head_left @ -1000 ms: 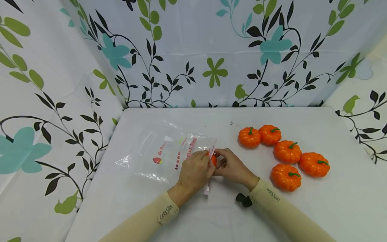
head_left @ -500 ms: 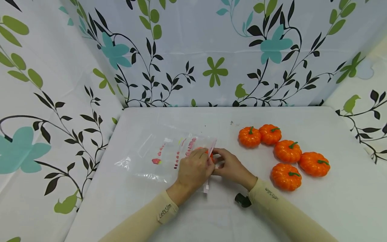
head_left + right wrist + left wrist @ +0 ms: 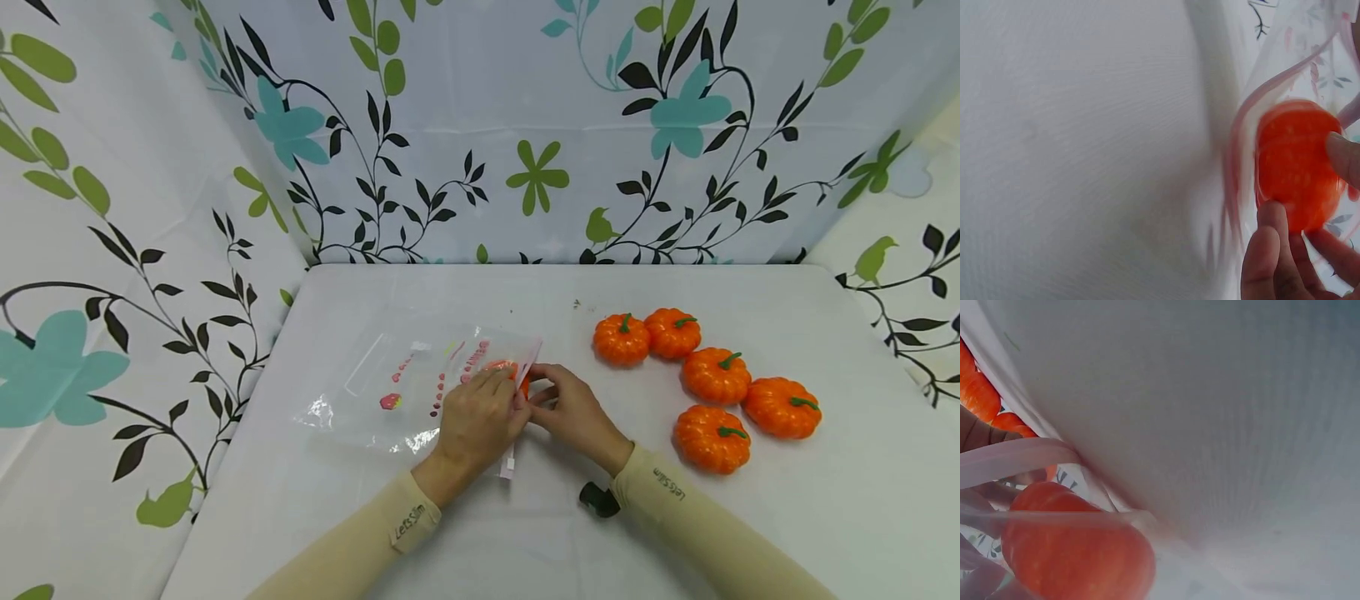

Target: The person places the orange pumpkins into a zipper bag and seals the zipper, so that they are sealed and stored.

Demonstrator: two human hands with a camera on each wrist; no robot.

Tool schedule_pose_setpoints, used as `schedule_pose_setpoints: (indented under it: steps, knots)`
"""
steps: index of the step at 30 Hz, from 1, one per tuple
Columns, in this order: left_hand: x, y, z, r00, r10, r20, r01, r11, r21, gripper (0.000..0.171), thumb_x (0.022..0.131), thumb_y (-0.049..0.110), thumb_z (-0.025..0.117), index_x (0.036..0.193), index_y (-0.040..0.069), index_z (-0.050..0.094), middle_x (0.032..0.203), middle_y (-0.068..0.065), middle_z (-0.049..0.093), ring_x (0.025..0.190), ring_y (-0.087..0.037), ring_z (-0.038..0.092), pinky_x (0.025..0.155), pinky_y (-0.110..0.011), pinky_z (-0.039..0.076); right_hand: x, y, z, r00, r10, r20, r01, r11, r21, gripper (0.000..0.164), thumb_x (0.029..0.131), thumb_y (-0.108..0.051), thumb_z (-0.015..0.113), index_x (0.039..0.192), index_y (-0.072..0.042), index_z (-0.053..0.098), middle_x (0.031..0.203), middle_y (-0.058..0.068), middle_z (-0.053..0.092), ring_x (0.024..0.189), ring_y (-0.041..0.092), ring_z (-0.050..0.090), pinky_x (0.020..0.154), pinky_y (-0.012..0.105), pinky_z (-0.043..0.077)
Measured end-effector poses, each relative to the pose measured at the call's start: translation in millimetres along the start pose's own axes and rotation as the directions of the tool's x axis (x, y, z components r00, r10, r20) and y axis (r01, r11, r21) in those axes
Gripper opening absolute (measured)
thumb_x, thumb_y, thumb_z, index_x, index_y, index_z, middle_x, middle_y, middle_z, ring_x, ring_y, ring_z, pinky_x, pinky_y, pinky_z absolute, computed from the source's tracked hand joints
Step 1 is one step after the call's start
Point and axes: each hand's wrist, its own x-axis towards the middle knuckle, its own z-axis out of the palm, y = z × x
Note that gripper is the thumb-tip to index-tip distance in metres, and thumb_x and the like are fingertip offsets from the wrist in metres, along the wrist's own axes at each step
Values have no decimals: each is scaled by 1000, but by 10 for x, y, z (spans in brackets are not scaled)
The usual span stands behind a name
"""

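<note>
A clear zip bag (image 3: 375, 379) with red and pink printing lies flat, its pink-edged mouth facing right. At that mouth my left hand (image 3: 477, 423) grips the bag's edge, knuckles up. My right hand (image 3: 576, 410) holds a small orange toy pumpkin (image 3: 1297, 169) in the opening, thumb on one side and fingers on the other in the right wrist view. Through the plastic in the left wrist view, the pumpkin (image 3: 1082, 559) shows inside the pink rim. From the head, my left hand covers much of it.
Several more orange pumpkins (image 3: 715, 377) with green stems sit to the right of my right hand on the white table (image 3: 750, 300). A small black object (image 3: 598, 500) is beside my right sleeve. A patterned curtain (image 3: 465, 100) closes off the back and sides.
The pumpkin has moved leftward, deeper into the bag mouth, and more of it shows under the plastic. My right hand has followed slightly left; my left hand stays at the bag's edge.
</note>
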Motion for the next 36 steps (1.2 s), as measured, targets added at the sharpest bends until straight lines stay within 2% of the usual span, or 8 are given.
schedule_pose_setpoints:
  steps: [5, 9, 13, 17, 21, 26, 30, 36]
  knots:
    - [8, 10, 29, 999, 1, -39, -2, 1000, -15, 4, 75, 10, 68, 75, 6, 67, 91, -4, 76, 84, -18, 73, 67, -31, 60, 9, 5, -10, 988, -120, 99, 111, 990, 92, 29, 89, 1, 71, 118, -2, 66, 120, 11, 65, 102, 28, 70, 86, 36, 58]
    - [17, 43, 12, 1000, -13, -13, 12, 1000, -29, 7, 77, 10, 70, 73, 5, 68, 93, -6, 77, 85, -20, 74, 69, -32, 61, 24, 15, -8, 956, -178, 232, 145, 978, 151, 10, 92, 3, 63, 100, -1, 67, 102, 7, 69, 92, 21, 64, 82, 28, 55]
    - [18, 76, -17, 999, -29, 22, 30, 999, -38, 11, 79, 12, 70, 71, 5, 68, 95, -7, 77, 87, -21, 74, 72, -32, 61, 7, 58, -34, 932, -200, 302, 143, 969, 200, 14, 97, 0, 59, 107, 3, 69, 106, 8, 71, 93, 18, 62, 83, 26, 53]
    - [24, 88, -20, 1000, -28, 10, 29, 999, -39, 8, 78, 12, 71, 74, 5, 70, 93, -8, 77, 85, -21, 74, 70, -32, 61, -15, 74, -123, 952, -181, 248, 130, 969, 211, 30, 101, -6, 57, 128, 6, 64, 124, 15, 68, 110, 23, 65, 94, 29, 53]
    - [40, 87, -24, 1000, -29, 12, 30, 999, -36, 10, 78, 11, 71, 81, 2, 73, 93, -9, 76, 85, -20, 74, 70, -31, 61, -10, 50, -195, 980, -103, 169, 54, 961, 270, 36, 101, -7, 58, 134, 7, 60, 129, 16, 66, 112, 25, 67, 93, 30, 54]
    - [57, 98, -24, 999, -28, 29, 29, 999, -39, 9, 80, 12, 70, 81, 3, 73, 96, -8, 76, 87, -20, 74, 73, -31, 61, 18, 28, -189, 977, -82, 198, 10, 941, 338, 36, 102, -6, 55, 134, 9, 59, 130, 19, 65, 109, 22, 66, 91, 30, 55]
    - [66, 109, -15, 999, -26, 24, 27, 998, -52, 8, 80, 12, 71, 78, 4, 71, 97, -8, 76, 89, -21, 74, 75, -32, 60, 78, 19, -135, 967, -78, 244, -5, 946, 323, 33, 101, -2, 49, 129, 10, 62, 116, 13, 70, 97, 18, 62, 85, 26, 53]
    - [79, 113, 7, 999, -35, -10, 34, 996, -83, 9, 79, 11, 73, 79, 3, 70, 97, -10, 76, 89, -24, 74, 80, -35, 60, 188, 19, -56, 959, -60, 276, -25, 954, 298, 23, 95, 2, 45, 100, 11, 66, 84, 1, 60, 81, 18, 49, 72, 26, 42]
